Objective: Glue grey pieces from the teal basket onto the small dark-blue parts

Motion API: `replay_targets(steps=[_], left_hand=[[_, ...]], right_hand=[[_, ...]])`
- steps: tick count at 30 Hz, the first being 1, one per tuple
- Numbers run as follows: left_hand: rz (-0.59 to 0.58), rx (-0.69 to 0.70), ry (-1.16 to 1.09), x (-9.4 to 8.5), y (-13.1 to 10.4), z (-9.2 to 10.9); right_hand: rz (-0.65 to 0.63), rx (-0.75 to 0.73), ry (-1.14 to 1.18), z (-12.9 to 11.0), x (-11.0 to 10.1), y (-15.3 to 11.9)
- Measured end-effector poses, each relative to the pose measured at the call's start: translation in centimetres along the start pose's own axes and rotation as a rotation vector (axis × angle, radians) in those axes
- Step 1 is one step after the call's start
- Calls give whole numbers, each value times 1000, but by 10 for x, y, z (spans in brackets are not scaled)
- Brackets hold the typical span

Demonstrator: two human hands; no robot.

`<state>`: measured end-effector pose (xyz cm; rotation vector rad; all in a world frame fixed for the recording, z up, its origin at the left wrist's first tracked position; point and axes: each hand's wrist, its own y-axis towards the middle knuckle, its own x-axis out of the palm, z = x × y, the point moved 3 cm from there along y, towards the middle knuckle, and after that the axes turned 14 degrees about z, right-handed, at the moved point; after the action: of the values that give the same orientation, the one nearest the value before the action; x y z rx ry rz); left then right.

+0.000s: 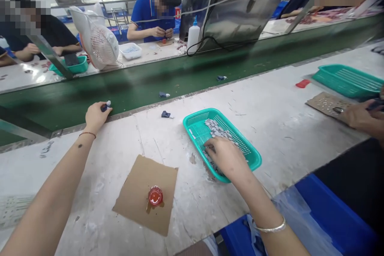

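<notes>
My left hand (96, 116) is at the edge of the green belt, its fingers closed on a small dark blue piece (105, 107) with a pale tip. My right hand (223, 154) reaches into a green basket (255, 162), over a pile of small grey parts (216, 129). Its fingers curl down among them, and what they hold, if anything, is hidden. Between my arms, a small red dish (155, 196) rests on a piece of brown cardboard (141, 176). A similar dark blue piece (166, 115) lies on the table, left of the basket.
Along the green belt (129, 96) lie more blue pieces (163, 95). A person's hands (364, 118) are at the right, near another green basket (348, 82) and cardboard. People sit beyond the belt, near a white bottle (193, 36).
</notes>
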<state>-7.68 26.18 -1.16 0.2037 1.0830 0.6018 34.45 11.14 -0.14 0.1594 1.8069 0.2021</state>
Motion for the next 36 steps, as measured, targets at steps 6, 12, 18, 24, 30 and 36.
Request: replay_targets(steps=[6, 12, 18, 24, 30, 36], left_hand=[[-63, 198, 37, 21, 5, 36], [-240, 394, -116, 59, 2, 111], [-341, 263, -326, 95, -2, 151], [-322, -176, -672, 83, -14, 143], [-412, -616, -1033, 22, -74, 108], [-452, -811, -1161, -47, -158, 62]], right_hand=[[33, -17, 83, 8, 4, 1], [27, -4, 327, 7, -2, 0], [-51, 223, 731, 12, -2, -9], [-151, 257, 822, 10, -4, -15], [-111, 348, 821, 8, -6, -15], [-95, 401, 817, 8, -6, -13]])
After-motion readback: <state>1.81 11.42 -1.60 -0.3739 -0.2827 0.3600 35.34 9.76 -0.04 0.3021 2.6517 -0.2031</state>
